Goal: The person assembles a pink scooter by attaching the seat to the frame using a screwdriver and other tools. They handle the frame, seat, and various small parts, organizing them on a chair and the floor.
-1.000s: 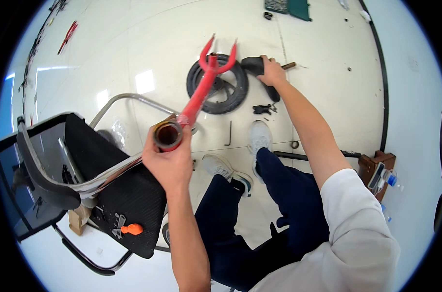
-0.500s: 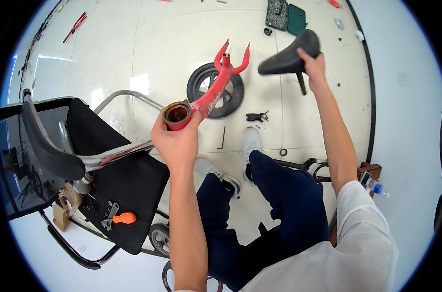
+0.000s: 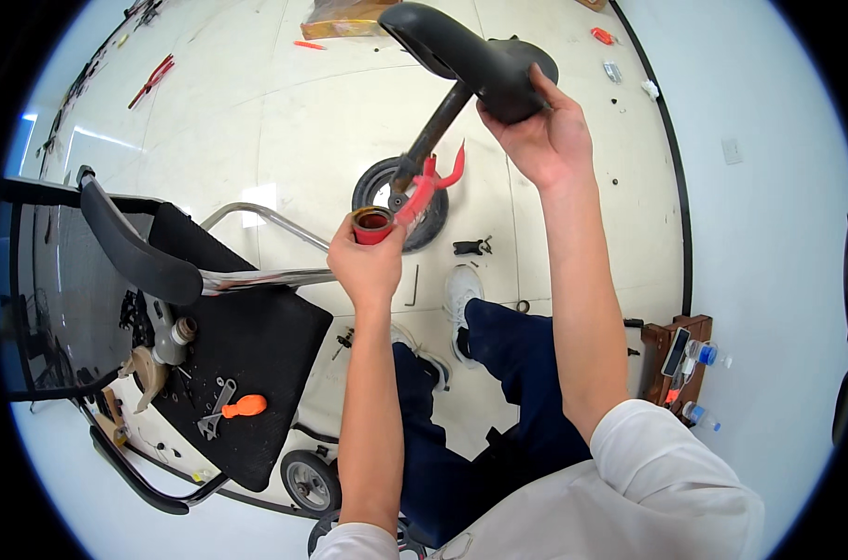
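Note:
My left hand (image 3: 368, 275) is closed around the wide round end of a red bicycle frame (image 3: 413, 207), whose forked arms point away from me. That open end shows a dark metal ring inside. Higher up and to the right, my right hand (image 3: 550, 140) grips a black saddle (image 3: 503, 79) from its side, fingers underneath. A dark seat post (image 3: 438, 126) slants down from the saddle. Its lower end overlaps the forked end of the frame; whether it touches or enters the tube there, I cannot tell. A black-tyred wheel (image 3: 433, 231) lies on the floor behind the frame.
A black chair (image 3: 265, 341) on the left carries an orange-handled screwdriver (image 3: 245, 405), an adjustable wrench (image 3: 220, 397) and a grey part. On the floor lie a hex key (image 3: 413, 285) and a black clamp-like part (image 3: 470, 247). A wooden stool (image 3: 660, 350) with bottles stands at right.
My right hand has brought the saddle leftward and up, and its post now slants toward the frame. The frame in my left hand has shifted slightly right and foreshortened. The view has shifted.

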Tool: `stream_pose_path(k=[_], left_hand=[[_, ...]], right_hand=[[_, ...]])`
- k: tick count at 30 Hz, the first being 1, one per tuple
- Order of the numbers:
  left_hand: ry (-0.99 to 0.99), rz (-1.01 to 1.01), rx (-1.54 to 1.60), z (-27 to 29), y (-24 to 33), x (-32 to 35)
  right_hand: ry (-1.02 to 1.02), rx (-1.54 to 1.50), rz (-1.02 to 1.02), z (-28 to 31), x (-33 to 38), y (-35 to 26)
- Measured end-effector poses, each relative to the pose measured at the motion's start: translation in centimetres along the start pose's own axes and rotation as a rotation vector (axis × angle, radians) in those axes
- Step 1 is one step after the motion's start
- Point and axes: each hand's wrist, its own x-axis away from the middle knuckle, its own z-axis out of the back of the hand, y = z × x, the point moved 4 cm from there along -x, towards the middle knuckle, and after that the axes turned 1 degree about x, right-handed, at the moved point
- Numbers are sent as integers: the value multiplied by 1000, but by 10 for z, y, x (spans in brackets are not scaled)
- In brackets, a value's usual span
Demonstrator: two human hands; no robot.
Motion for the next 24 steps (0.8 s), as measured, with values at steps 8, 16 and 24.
stream_pose_path(k=[8, 16, 24], left_hand=[[-3, -87, -95, 6, 5, -2], [-60, -144, -231, 8, 16, -1], [-91, -151, -193, 4, 22, 2]], right_hand=[[-12, -33, -115, 5, 2, 25], [26, -57, -150, 11, 3, 20], [55, -184, -213, 32, -7, 17]])
